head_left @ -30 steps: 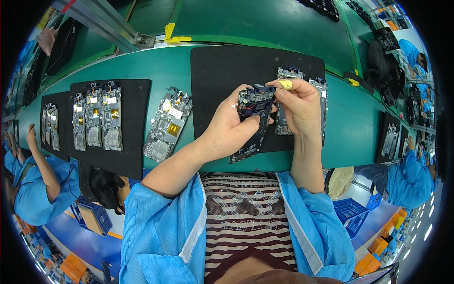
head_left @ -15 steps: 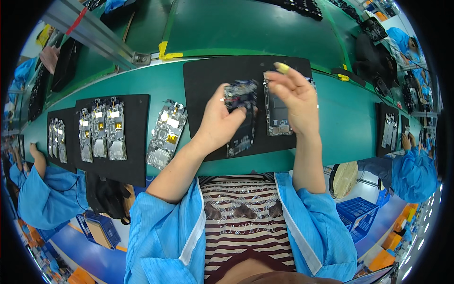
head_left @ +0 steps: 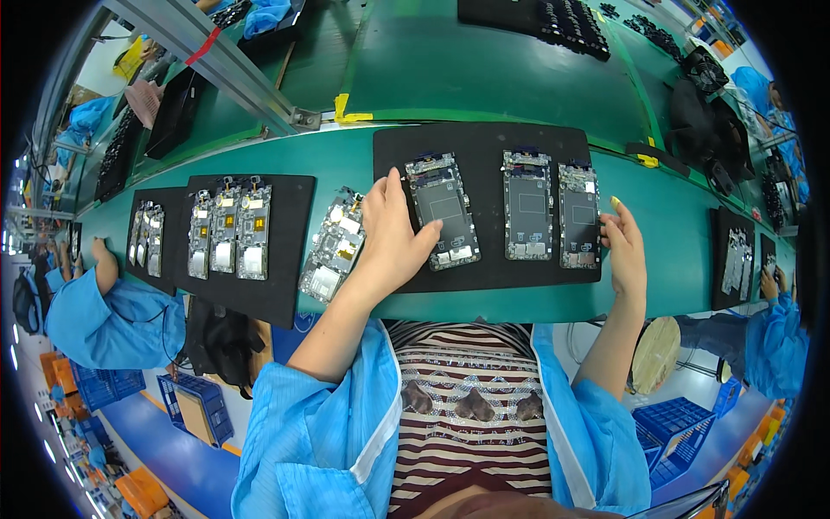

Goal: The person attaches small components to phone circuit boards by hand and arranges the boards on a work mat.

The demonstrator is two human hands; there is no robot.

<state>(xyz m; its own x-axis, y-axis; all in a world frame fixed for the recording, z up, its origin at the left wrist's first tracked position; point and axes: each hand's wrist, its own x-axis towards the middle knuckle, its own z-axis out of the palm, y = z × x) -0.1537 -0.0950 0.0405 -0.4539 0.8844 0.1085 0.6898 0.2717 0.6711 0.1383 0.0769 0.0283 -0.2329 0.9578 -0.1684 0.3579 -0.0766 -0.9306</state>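
My left hand (head_left: pixel 393 242) is spread at the left side of an opened phone body (head_left: pixel 443 210), its thumb over the phone's face. That phone lies slightly turned on a black mat (head_left: pixel 484 143), its dark midsection and circuit parts facing up. Two similar phone bodies, one mid-mat (head_left: pixel 527 208) and one at the right (head_left: pixel 577 216), lie beside it. My right hand (head_left: pixel 625 251) is by the right one's outer edge, fingers loosely bent and apart, a yellow cover on one fingertip. Whether it touches that phone I cannot tell. Left of my left hand lies a phone circuit assembly (head_left: pixel 333 251).
More circuit assemblies (head_left: pixel 225 232) rest on a black mat to the left, others (head_left: pixel 145 238) on a mat beyond. A further mat with boards (head_left: pixel 737 264) is at the right. A metal post (head_left: pixel 233 65) rises at the back left. Co-workers in blue sit on both sides.
The phone body that my left hand gripped above the mat now lies on it, and that hand has loosened. My right hand moved right and down, away from the phones' top ends. The view shifted.
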